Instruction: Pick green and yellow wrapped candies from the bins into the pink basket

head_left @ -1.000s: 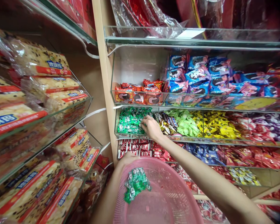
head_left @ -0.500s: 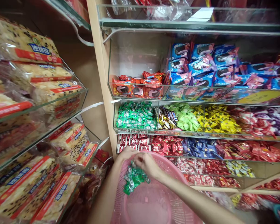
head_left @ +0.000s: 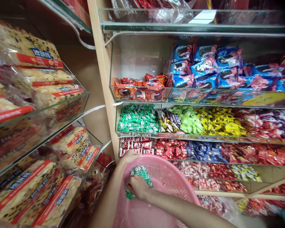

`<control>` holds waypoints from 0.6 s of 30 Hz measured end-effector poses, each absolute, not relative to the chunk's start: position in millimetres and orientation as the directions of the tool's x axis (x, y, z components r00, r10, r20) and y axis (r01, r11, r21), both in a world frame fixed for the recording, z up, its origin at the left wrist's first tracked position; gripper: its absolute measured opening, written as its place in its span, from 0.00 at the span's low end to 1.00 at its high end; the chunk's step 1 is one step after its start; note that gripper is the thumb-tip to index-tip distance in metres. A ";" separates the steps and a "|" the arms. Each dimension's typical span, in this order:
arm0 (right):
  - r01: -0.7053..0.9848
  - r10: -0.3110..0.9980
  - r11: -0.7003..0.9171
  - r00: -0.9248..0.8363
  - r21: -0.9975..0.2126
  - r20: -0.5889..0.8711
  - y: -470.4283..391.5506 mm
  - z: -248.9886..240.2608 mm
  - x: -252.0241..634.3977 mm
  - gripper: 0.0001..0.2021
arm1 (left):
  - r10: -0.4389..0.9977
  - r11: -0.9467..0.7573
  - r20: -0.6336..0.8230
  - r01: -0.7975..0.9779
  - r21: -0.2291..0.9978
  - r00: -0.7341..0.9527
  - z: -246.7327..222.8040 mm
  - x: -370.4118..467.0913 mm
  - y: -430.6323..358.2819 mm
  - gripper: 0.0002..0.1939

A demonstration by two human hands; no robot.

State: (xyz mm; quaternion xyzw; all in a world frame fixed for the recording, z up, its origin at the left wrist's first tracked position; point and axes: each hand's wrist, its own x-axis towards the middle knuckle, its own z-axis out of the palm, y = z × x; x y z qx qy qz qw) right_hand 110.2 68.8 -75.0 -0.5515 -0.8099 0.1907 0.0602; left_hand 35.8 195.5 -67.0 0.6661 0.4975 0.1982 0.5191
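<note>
My left hand (head_left: 131,155) grips the far left rim of a pink plastic basket (head_left: 180,183) with mesh sides. Inside the basket, my right hand (head_left: 139,186) is closed, its fingers curled into a small heap of green-wrapped candies (head_left: 142,172). Some of the candies show above the hand and a few below it; the fingertips themselves are hidden. More green-wrapped candies (head_left: 139,118) fill the left compartment of a glass-fronted shelf beyond the basket.
Packs of rice crackers (head_left: 38,193) crowd glass-edged shelves on the left. A wooden post (head_left: 102,72) divides them from the candy shelves. Blue cookie packs (head_left: 205,63), red packets (head_left: 140,90), yellow candies (head_left: 223,122) and red candies (head_left: 171,148) fill compartments ahead.
My right hand has moved down from near the basket's rim onto the green-wrapped candies inside. My left hand stays on the rim.
</note>
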 end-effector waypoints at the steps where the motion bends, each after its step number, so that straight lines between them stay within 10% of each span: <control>1: 0.879 0.917 0.321 -0.382 -0.352 -0.118 68.2 -74.3 109.1 0.09 | 0.864 -0.012 -0.230 0.474 0.880 0.448 -69.0 35.5 196.9 0.27; 7: 0.885 0.918 0.360 -0.392 -0.295 -0.055 64.7 -73.7 111.3 0.10 | 0.844 -0.102 -0.190 0.499 0.861 0.502 -80.5 35.1 202.7 0.28; 18: 0.777 0.948 0.314 -0.226 -0.546 0.224 67.4 -61.6 129.5 0.10 | 0.845 -0.096 -0.201 0.510 0.855 0.496 -68.9 40.1 200.1 0.30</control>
